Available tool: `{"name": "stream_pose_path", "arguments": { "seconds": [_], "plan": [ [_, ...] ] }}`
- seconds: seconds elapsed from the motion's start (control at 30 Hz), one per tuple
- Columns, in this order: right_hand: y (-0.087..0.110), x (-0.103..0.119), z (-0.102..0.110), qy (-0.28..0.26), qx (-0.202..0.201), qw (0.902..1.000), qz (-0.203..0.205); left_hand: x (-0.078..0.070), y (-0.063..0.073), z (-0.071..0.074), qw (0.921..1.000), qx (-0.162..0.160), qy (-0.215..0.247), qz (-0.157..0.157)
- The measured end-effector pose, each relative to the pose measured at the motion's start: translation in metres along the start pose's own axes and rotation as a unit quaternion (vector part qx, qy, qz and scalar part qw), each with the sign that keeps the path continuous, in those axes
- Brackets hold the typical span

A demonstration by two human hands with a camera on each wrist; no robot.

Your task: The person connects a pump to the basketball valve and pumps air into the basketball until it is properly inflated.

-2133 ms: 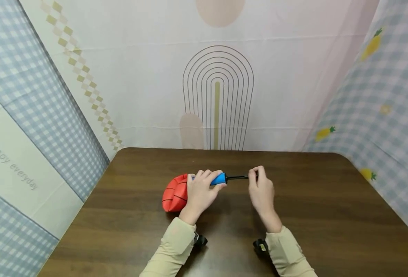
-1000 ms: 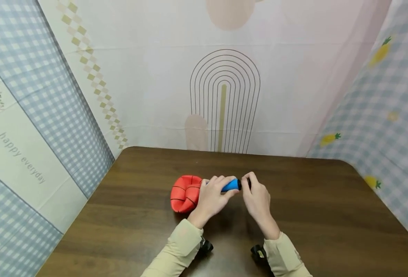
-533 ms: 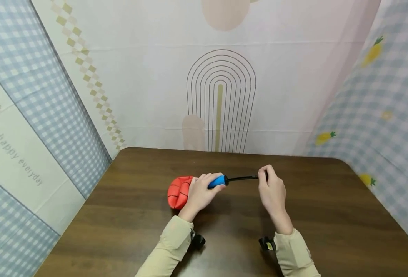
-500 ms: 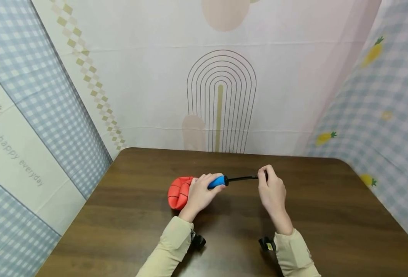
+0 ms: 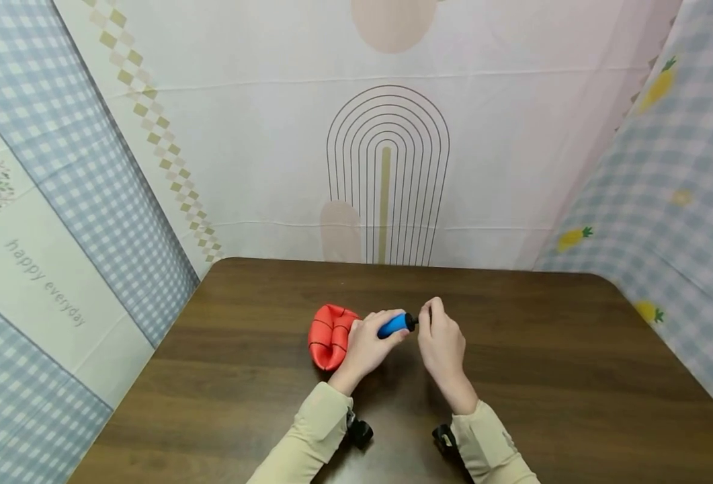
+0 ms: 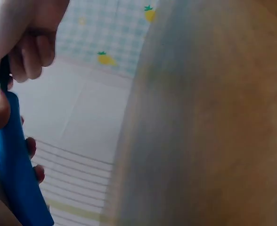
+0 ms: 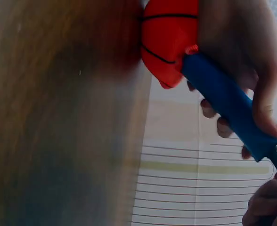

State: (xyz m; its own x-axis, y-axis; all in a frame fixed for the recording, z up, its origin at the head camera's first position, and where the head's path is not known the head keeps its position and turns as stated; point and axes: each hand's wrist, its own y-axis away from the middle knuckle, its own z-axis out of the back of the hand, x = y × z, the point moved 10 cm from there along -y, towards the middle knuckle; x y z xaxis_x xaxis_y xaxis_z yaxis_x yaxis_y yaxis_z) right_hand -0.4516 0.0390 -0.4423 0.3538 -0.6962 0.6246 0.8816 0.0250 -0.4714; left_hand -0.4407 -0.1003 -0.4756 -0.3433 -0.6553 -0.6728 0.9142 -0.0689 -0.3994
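My left hand (image 5: 366,348) grips the blue barrel of a hand air pump (image 5: 395,325), its fingers wrapped round it. At the pump's far end sits a partly inflated red ball (image 5: 328,337) with black basketball lines, folded in at the middle. In the right wrist view the red ball (image 7: 169,35) meets the end of the blue barrel (image 7: 228,103). My right hand (image 5: 443,346) grips the pump's black handle, mostly hidden by the fingers. Only a short stretch of the black rod shows between barrel and hand. In the left wrist view the right hand (image 6: 28,37) is close above the barrel.
A brown wooden table (image 5: 223,403) lies under both hands. Behind it hangs a pale curtain (image 5: 259,168) with an arch print, and checked cloths (image 5: 664,202) hang at the sides. Black wrist cameras (image 5: 361,433) are strapped below the sleeves.
The rod was far out half a second ago; now the right hand has moved left and the rod is nearly all inside the barrel. The left hand and ball have shifted slightly right.
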Motion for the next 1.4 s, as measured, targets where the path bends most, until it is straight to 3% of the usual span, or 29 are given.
{"name": "stream_pose_path", "arguments": {
  "seconds": [0.2,0.3,0.4,0.5,0.6,0.8,0.97,1.17,1.3,1.4],
  "plan": [
    [-0.003,0.017,0.013,0.008,0.024,0.9982,0.054,-0.009,-0.004,0.020,0.9984,0.010,-0.038,-0.041],
    [-0.010,0.012,0.032,0.003,0.000,0.9991,0.041,-0.004,-0.006,0.032,0.9977,-0.001,-0.055,-0.038],
    [-0.011,0.002,0.047,-0.014,-0.049,0.9987,0.005,-0.001,-0.005,0.043,0.9955,-0.029,-0.084,-0.033],
    [-0.005,0.000,0.045,-0.027,-0.087,0.9957,-0.016,-0.007,-0.001,0.043,0.9907,-0.052,-0.115,-0.050],
    [0.005,0.006,0.029,-0.039,-0.102,0.9938,-0.022,-0.020,0.007,0.039,0.9838,-0.072,-0.142,-0.082],
    [0.012,0.018,0.011,-0.033,-0.038,0.9987,-0.009,-0.037,0.013,0.040,0.9769,-0.083,-0.158,-0.118],
    [0.002,0.019,0.033,0.003,-0.009,0.9999,0.011,-0.035,0.007,0.055,0.9768,-0.082,-0.152,-0.126],
    [-0.004,0.012,0.058,-0.012,-0.069,0.9975,-0.010,-0.027,0.003,0.070,0.9757,-0.105,-0.157,-0.110],
    [0.006,0.020,0.047,-0.034,-0.114,0.9928,-0.014,-0.036,0.007,0.063,0.9728,-0.115,-0.164,-0.117],
    [0.014,0.029,0.035,-0.047,-0.120,0.9917,-0.001,-0.044,0.012,0.053,0.9745,-0.106,-0.156,-0.121]
  ]
}}
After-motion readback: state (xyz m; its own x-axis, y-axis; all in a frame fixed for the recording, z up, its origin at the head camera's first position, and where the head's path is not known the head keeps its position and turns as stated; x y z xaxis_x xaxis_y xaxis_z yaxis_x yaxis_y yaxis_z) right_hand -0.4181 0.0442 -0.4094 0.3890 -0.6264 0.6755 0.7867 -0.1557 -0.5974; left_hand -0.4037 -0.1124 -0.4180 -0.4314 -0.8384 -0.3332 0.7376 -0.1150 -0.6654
